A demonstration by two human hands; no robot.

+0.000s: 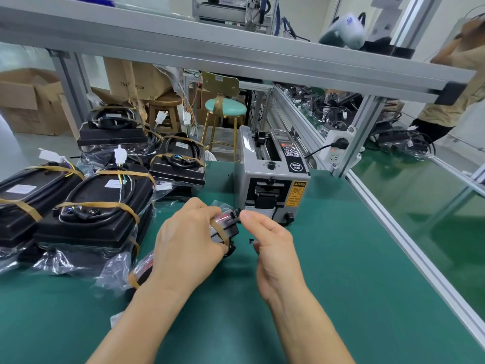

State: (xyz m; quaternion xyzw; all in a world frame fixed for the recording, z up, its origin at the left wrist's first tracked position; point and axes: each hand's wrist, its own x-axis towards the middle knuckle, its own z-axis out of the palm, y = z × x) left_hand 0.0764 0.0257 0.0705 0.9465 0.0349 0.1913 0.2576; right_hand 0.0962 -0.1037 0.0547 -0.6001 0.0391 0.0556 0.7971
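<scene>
My left hand (189, 240) grips a small black device in a clear bag (225, 227), bound with a tan band, just above the green mat (328, 285). My right hand (270, 248) is beside it on the right, fingers curled, its fingertips pinching at a small black part on the device's right end. A grey tape dispenser (270, 179) stands right behind both hands, its outlet facing me. A second bagged piece (143, 269) with a tan band lies under my left wrist.
Several black bagged units with coiled cables and tan bands (97, 206) are stacked at the left. A power strip (338, 145) hangs on the aluminium frame post at the right. A teal stool (225, 107) and cardboard boxes (29, 101) stand behind. Another person (462, 82) is at the far right.
</scene>
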